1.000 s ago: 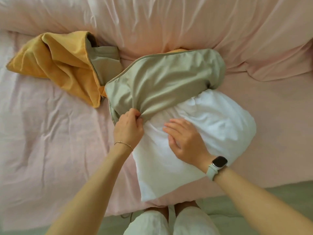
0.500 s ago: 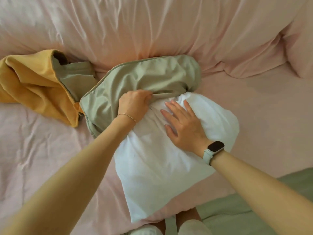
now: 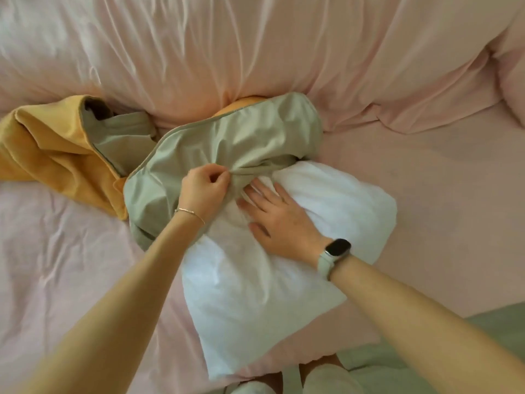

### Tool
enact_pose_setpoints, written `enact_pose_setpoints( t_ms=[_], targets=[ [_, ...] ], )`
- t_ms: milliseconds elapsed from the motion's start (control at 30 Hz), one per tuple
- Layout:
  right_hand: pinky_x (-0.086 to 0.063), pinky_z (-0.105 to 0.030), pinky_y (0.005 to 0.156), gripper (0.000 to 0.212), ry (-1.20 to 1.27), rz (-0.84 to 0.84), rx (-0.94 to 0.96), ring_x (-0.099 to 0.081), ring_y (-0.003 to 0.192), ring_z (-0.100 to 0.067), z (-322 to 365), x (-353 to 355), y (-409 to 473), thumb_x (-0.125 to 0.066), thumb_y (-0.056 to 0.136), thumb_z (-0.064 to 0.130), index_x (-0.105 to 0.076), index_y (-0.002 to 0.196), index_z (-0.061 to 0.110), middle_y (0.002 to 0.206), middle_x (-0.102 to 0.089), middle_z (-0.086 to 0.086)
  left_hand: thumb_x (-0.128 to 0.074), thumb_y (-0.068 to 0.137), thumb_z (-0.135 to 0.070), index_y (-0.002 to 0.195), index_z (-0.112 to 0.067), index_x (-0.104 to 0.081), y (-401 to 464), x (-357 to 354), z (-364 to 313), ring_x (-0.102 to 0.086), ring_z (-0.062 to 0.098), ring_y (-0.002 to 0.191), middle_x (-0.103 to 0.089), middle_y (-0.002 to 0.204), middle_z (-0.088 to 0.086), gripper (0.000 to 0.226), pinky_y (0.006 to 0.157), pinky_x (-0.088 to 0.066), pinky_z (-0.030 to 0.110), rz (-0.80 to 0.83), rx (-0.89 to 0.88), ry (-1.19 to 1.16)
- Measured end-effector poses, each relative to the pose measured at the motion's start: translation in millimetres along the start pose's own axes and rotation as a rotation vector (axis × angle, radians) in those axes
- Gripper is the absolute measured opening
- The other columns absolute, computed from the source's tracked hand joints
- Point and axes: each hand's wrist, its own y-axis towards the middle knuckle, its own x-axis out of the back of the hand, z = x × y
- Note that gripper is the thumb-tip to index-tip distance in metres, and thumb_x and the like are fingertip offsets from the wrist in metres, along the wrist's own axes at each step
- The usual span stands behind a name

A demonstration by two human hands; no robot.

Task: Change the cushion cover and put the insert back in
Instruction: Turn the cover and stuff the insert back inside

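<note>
Head view: left hand (image 3: 203,191) fingers are pinching the green cover (image 3: 227,143) opening; right hand (image 3: 279,220), fingers spread, is pressing the white insert (image 3: 326,200), lying mid-bed (image 3: 56,265), partly inside the cover.

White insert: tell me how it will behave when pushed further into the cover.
The white insert probably squashes easily: it dents under the right hand. Its free end looks floppy and light. The green cover bunches where the left hand pinches it.

Insert's far end: I am seeing the green cover (image 3: 227,143) hiding the white insert (image 3: 255,294).
Yellow cover (image 3: 56,155): left frame edge is cropping it.
</note>
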Motion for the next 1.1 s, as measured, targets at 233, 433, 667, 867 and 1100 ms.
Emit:
enact_pose_setpoints(
  t_ms=[233, 433, 667, 867, 1100],
  targets=[
    [-0.029, -0.037, 0.104, 0.048, 0.187, -0.237, -0.529, -0.043, 0.125, -0.033, -85, 52, -20, -0.044, 0.091, 0.030, -0.049, 0.132, 0.005, 0.133, -0.051, -0.016, -0.055, 0.071, -0.013, 0.097, -0.018, -0.068, -11, -53, -38, -0.046, 0.021, 0.092, -0.063, 0.097, 0.001, 0.030, 0.074, -0.036, 0.035, -0.096, -0.831, 0.622],
    [-0.034, -0.035, 0.090, 0.038, 0.256, 0.035, -0.542, -0.048, 0.116, -0.029, -84, 38, -21, -0.044, 0.095, 0.029, -0.050, 0.132, 0.020, 0.125, -0.056, -0.007, -0.039, 0.080, -0.043, 0.089, -0.015, -0.073, 41, -44, -50, -0.063, 0.029, 0.086, -0.067, 0.095, 0.004, 0.045, 0.064, -0.050, 0.037, 0.220, -0.895, 0.949],
    [-0.044, -0.041, 0.072, 0.040, 0.401, -0.202, -0.352, -0.063, 0.083, -0.033, -47, 39, -33, -0.038, 0.085, 0.018, -0.067, 0.109, 0.004, 0.094, -0.069, -0.011, -0.048, 0.082, -0.024, 0.063, -0.018, -0.069, 36, -43, -61, -0.056, 0.021, 0.073, -0.062, 0.069, -0.006, 0.029, 0.062, -0.039, 0.028, 0.083, -0.857, 1.053],
    [-0.034, -0.033, 0.092, 0.045, 0.340, -0.244, -0.144, -0.057, 0.114, -0.024, -10, 38, -20, -0.035, 0.085, 0.014, -0.058, 0.121, 0.001, 0.115, -0.065, -0.012, -0.050, 0.094, -0.019, 0.067, -0.005, -0.052, 33, -24, -75, -0.034, 0.021, 0.058, -0.038, 0.061, 0.009, 0.031, 0.060, -0.030, 0.029, 0.273, -0.067, 0.060],
    [-0.022, -0.037, 0.109, 0.052, 0.034, 0.145, -0.180, -0.038, 0.129, -0.027, -3, 24, 59, -0.015, 0.095, 0.026, -0.044, 0.134, 0.009, 0.137, -0.046, -0.010, -0.048, 0.096, -0.020, 0.075, -0.005, -0.064, 10, -8, -67, -0.058, 0.023, 0.065, -0.062, 0.068, 0.013, 0.031, 0.065, -0.048, 0.033, 0.246, 0.171, -0.388]
  ],
)
